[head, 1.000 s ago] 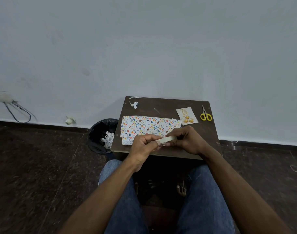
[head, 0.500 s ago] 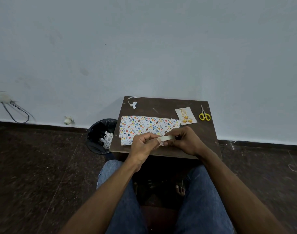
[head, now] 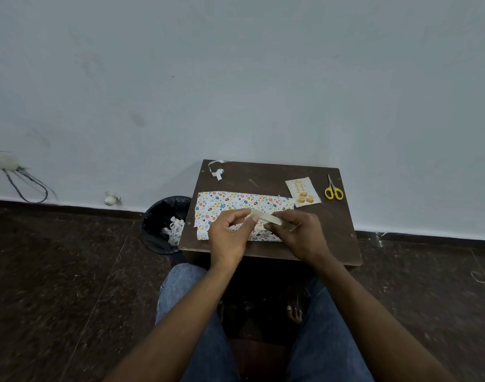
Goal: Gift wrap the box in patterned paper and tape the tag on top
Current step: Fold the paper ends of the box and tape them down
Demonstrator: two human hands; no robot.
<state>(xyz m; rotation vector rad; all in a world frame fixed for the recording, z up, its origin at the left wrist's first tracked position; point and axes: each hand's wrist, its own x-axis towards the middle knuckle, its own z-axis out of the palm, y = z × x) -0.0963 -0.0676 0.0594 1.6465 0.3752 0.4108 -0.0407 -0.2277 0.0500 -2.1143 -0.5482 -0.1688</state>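
Observation:
A flat box wrapped in white paper with coloured patterns lies on the small dark wooden table. Over its near right part both hands hold a pale roll of tape. My right hand grips the roll's right side. My left hand pinches its left end between thumb and fingers. A cream gift tag with yellow ornaments lies at the table's back right, touching the box's far right corner.
Yellow-handled scissors lie right of the tag. A curled paper scrap sits at the back left corner. A black bin with paper offcuts stands on the floor left of the table. My knees are under the near edge.
Both hands with the tape roll have lifted slightly forward over the wrapped box. The left fingers have shifted along the roll's end.

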